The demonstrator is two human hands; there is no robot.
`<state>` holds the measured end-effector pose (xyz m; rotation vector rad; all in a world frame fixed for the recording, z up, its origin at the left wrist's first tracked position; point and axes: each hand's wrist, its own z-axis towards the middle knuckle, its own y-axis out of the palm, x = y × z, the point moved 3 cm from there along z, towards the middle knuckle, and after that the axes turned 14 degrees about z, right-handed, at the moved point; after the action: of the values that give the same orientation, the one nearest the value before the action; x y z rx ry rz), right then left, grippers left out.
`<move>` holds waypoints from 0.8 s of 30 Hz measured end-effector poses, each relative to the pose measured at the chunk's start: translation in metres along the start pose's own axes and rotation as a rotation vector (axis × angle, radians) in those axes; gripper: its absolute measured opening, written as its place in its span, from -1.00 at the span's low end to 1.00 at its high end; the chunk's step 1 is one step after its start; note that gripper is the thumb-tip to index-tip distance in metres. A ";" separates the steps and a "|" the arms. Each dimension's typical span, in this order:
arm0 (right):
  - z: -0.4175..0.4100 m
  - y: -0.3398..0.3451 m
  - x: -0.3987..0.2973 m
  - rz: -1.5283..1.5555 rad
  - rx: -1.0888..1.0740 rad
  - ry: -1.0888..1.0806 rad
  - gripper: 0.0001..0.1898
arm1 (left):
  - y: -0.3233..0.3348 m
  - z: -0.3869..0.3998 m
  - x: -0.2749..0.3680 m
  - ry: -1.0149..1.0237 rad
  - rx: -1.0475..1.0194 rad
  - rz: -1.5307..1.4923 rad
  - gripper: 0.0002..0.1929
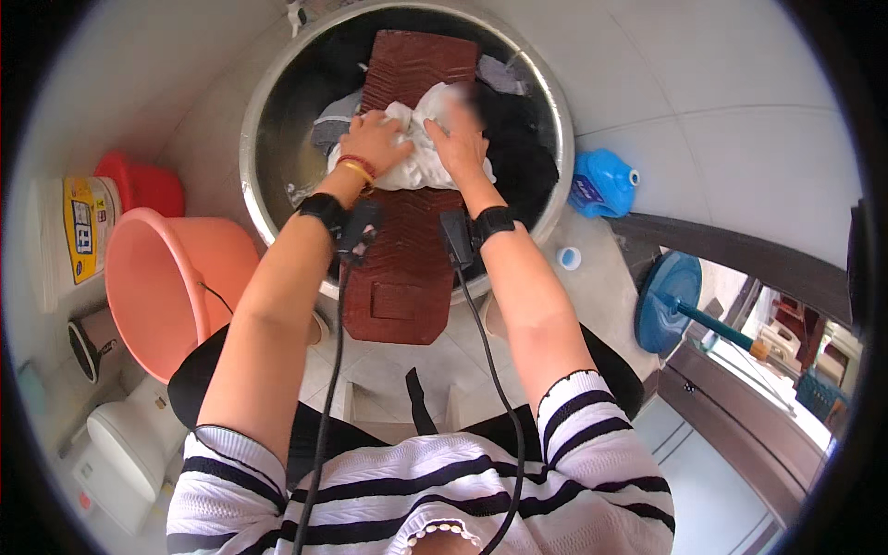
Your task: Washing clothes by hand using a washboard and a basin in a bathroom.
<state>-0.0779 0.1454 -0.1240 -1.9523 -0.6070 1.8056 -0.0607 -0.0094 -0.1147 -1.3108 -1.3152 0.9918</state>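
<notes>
A wet white cloth (416, 166) lies bunched across a ridged red-brown washboard (420, 62). My left hand (374, 142) grips its left side, with fingers curled over the fabric and the thumb apart. On the right side, my right hand (459, 149) holds the cloth; its fingertips are blurred. The washboard slants from inside a large round metal tub (565, 132) over the near rim towards me. Dark wet laundry (524, 152) fills much of the tub, and a grey cloth (338, 119) sits left of the board. Some water shows at the left.
Left of the tub stand a pink-orange bucket (159, 284), a red basin (149, 187) and a white labelled pail (80, 229). A blue detergent bottle (603, 182) and a bottle cap (569, 259) rest at the right, near a teal plunger-like tool (669, 302). A toilet (125, 451) is lower left.
</notes>
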 end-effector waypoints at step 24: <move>-0.112 0.026 -0.007 -0.111 0.028 -0.272 -0.71 | 0.027 -0.121 0.018 0.157 0.044 0.138 -0.42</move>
<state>0.0346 0.1192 -0.1247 -1.6326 -0.7559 2.0122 0.0639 -0.0003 -0.1183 -1.4302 -1.0906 0.9852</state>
